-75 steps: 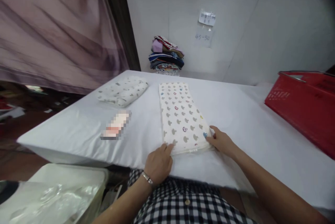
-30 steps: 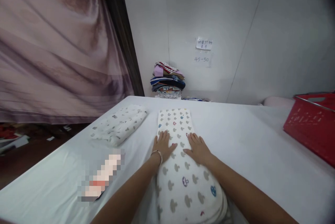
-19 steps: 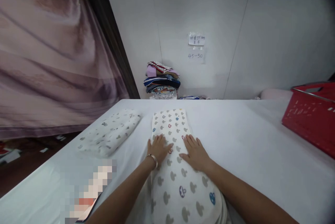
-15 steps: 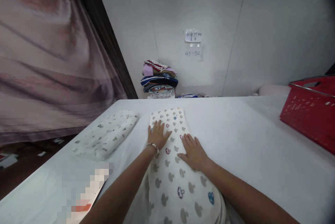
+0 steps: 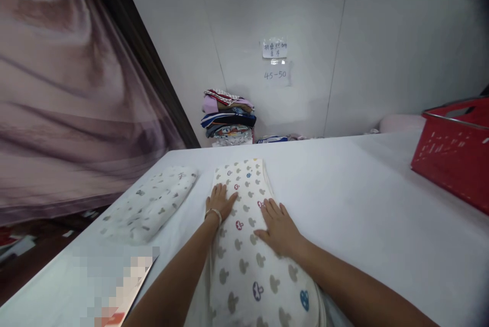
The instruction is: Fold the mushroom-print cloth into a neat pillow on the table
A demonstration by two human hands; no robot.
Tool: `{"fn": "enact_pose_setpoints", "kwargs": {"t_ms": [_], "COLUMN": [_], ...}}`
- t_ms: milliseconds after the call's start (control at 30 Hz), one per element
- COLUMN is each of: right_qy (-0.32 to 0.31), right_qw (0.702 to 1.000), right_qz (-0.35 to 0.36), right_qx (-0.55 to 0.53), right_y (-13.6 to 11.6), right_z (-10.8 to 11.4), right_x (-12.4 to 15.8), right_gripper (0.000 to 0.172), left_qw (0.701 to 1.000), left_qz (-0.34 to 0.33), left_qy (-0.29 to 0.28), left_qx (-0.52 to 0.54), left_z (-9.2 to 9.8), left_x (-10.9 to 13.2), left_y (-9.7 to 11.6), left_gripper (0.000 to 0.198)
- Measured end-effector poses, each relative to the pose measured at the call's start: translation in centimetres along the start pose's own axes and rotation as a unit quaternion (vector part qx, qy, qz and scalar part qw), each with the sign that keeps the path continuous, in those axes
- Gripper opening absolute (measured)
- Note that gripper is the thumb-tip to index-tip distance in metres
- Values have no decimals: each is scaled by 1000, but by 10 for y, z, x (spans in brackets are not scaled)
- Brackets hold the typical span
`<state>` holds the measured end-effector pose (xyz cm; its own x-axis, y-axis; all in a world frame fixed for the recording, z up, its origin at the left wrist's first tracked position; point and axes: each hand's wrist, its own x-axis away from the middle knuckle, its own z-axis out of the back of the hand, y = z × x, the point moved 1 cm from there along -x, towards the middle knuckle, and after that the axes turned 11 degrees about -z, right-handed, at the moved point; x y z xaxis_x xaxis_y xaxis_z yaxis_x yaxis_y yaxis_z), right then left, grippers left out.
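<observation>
A long strip of folded white cloth [image 5: 244, 266], printed with grey, red, purple and blue mushrooms, runs from the near edge toward the far side of the table. My left hand [image 5: 220, 201] lies flat on its left border, fingers spread, a bracelet at the wrist. On the cloth's right border rests my right hand [image 5: 278, 227], also flat with fingers apart. Neither hand grips the cloth. Several layers show along its near right edge. Left of it lies a second folded cloth [image 5: 153, 205], white with small grey and green prints.
The table [image 5: 367, 225] has a white cover. A red plastic basket [image 5: 454, 154] stands at the right. Beyond the far edge, a pile of folded clothes [image 5: 229, 115] sits against the wall below paper signs [image 5: 275, 62]. A pinkish curtain [image 5: 76, 87] hangs at the left.
My left hand has slid slightly toward me and to the left along the cloth's border. The right hand stays about where it was on the cloth. The view has shifted a little.
</observation>
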<state>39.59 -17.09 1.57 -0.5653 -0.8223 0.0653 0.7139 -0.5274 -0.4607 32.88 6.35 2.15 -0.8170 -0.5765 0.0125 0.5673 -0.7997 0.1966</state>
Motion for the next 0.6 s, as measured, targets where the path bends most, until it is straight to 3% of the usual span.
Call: {"fn": "enact_pose_setpoints", "kwargs": {"t_ms": [167,267,433,600], "right_qy": [-30,-21,-1,46], "right_qw": [993,974,931,867], "right_qz": [-17,-73,-134,-225], "right_qx": [-110,-214,-339,-442], "right_y": [11,25,39,41], "right_z": [5,5,-10,-36], "right_x": [0,21,101,178], "right_gripper": [72,69,69,81], "left_qw": [996,982,962,932], "left_qz": [15,58,108,164], "left_qy": [59,107,119,78], "left_qx": [70,143,222,315], "left_z": [-5,-4,7,19], "left_x": [-4,-3,6,26], "left_y": [-10,-15,-23,-29], "left_gripper": [66,64,58,62]}}
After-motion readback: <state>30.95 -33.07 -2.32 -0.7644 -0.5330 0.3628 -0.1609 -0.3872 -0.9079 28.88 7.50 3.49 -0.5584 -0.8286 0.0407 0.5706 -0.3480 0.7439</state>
